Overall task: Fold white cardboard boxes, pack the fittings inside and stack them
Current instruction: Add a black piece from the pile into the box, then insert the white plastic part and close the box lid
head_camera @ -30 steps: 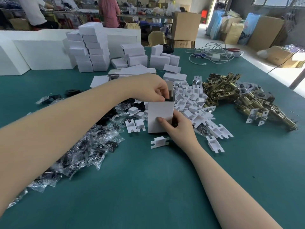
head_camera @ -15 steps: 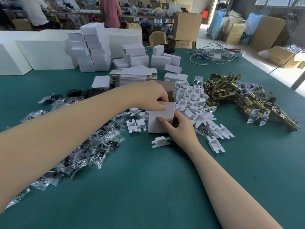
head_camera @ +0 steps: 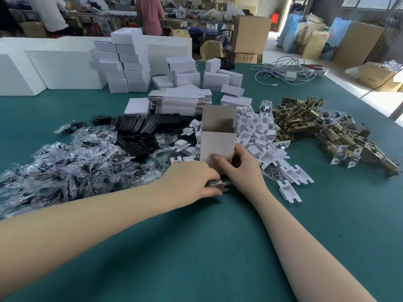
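Note:
A white cardboard box (head_camera: 217, 144) stands upright on the green table (head_camera: 196, 247), its top open and its brown inside showing. My right hand (head_camera: 242, 168) grips its lower part, thumb on the front face. My left hand (head_camera: 192, 182) is down at the table in front of the box, its fingers pinching a white plastic fitting (head_camera: 220, 185). More white plastic fittings (head_camera: 259, 136) lie heaped right of the box. Brass hinge fittings (head_camera: 322, 129) are piled further right. Bagged black parts (head_camera: 72, 164) spread out at the left.
A stack of flat box blanks (head_camera: 178, 101) lies behind the upright box. Folded white boxes (head_camera: 126, 64) are stacked at the back, with more loose ones beside them. Cables (head_camera: 285, 71) lie at the far right. Two people stand at a bench beyond the table.
My left hand has left the box's top and dropped to the table, taking hold of the white fitting in front. The box's open top now shows. My right hand still holds the box.

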`<action>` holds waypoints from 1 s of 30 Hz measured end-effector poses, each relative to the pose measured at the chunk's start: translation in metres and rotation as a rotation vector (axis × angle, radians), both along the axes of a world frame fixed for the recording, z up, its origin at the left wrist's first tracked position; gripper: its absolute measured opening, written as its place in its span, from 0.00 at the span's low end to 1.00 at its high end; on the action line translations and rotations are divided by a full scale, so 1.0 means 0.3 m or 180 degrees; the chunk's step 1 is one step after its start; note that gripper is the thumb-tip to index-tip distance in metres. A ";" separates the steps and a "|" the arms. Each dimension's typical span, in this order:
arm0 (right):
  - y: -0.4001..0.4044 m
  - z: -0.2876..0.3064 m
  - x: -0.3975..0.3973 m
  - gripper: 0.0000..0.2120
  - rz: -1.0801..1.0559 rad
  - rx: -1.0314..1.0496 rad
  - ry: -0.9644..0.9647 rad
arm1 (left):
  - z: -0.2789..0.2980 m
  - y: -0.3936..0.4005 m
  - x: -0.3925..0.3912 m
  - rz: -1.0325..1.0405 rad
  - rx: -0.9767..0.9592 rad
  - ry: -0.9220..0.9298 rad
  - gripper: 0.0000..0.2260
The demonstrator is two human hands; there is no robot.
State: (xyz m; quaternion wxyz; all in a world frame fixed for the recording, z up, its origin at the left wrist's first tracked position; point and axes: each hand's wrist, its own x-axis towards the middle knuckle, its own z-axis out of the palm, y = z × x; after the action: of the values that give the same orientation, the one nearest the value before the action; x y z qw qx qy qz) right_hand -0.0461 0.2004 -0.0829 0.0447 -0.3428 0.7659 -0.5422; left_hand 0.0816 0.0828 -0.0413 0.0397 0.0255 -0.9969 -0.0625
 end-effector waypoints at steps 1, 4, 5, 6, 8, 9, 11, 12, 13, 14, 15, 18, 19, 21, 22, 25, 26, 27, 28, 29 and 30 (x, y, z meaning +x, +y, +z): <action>0.001 -0.003 -0.001 0.08 0.0001 -0.0004 0.0009 | -0.006 -0.001 -0.001 0.0000 0.0074 -0.0063 0.12; 0.003 -0.007 -0.004 0.08 0.0009 0.0010 -0.0002 | 0.016 -0.029 0.001 -0.0036 0.0681 -0.0351 0.07; 0.002 -0.006 -0.005 0.08 0.0012 0.0019 -0.0007 | 0.040 -0.054 -0.002 -0.0009 0.1076 -0.0457 0.06; 0.001 -0.005 -0.006 0.08 0.0015 0.0026 -0.0017 | 0.069 -0.089 -0.006 0.0087 0.1497 -0.0505 0.06; 0.001 -0.004 -0.007 0.08 0.0050 0.0019 -0.0044 | 0.120 -0.189 -0.019 0.0463 0.1966 -0.0373 0.06; 0.001 -0.003 -0.007 0.08 0.0072 0.0022 -0.0050 | 0.140 -0.246 -0.022 0.0665 0.1905 -0.0245 0.06; 0.003 -0.002 -0.006 0.07 0.0087 0.0061 -0.0061 | 0.162 -0.354 -0.022 0.1125 0.1541 0.0077 0.09; 0.004 -0.002 -0.005 0.07 0.0080 0.0070 -0.0073 | 0.162 -0.401 -0.022 0.1326 0.1346 0.0269 0.13; 0.004 -0.002 -0.004 0.07 0.0071 0.0067 -0.0090 | 0.157 -0.442 -0.023 0.1457 0.1190 0.0407 0.17; 0.003 -0.002 -0.003 0.07 0.0069 0.0057 -0.0105 | 0.155 -0.475 -0.022 0.1519 0.1086 0.0426 0.21; 0.004 -0.002 -0.002 0.07 0.0078 0.0039 -0.0111 | 0.156 -0.498 -0.017 0.1523 0.1015 0.0360 0.24; 0.007 -0.004 -0.005 0.07 0.0119 0.0014 -0.0092 | 0.175 -0.551 0.022 0.1453 0.0464 0.0149 0.25; 0.007 -0.004 -0.006 0.07 0.0115 0.0014 -0.0091 | 0.185 -0.572 0.045 0.1490 0.0198 0.0088 0.23; 0.006 -0.006 -0.010 0.07 0.0078 0.0027 -0.0107 | 0.208 -0.613 0.088 0.1773 -0.0227 -0.0408 0.21; 0.006 -0.006 -0.012 0.07 0.0062 0.0036 -0.0104 | 0.223 -0.625 0.107 0.1918 -0.0438 -0.0851 0.23; 0.004 -0.008 -0.014 0.07 0.0072 0.0039 -0.0109 | 0.240 -0.645 0.140 0.2147 -0.0755 -0.1772 0.26; 0.003 -0.008 -0.013 0.07 0.0092 0.0038 -0.0109 | 0.236 -0.653 0.147 0.2123 -0.0821 -0.1709 0.23; 0.002 -0.009 -0.012 0.07 0.0105 0.0033 -0.0111 | 0.229 -0.664 0.154 0.2061 -0.0926 -0.1556 0.21; 0.002 -0.010 -0.011 0.07 0.0107 0.0026 -0.0110 | 0.221 -0.671 0.158 0.2003 -0.1025 -0.1398 0.18; 0.003 -0.011 -0.011 0.08 0.0103 0.0023 -0.0108 | 0.211 -0.675 0.161 0.1968 -0.1088 -0.1262 0.16; 0.004 -0.011 -0.010 0.09 0.0095 0.0027 -0.0103 | 0.205 -0.675 0.162 0.1945 -0.1095 -0.1156 0.14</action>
State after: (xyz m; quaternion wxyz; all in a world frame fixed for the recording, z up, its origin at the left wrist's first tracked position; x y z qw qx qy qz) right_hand -0.0492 0.2015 -0.0862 0.0666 -0.3451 0.7622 -0.5437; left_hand 0.1302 -0.1198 0.0202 -0.1169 0.3247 -0.9301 0.1257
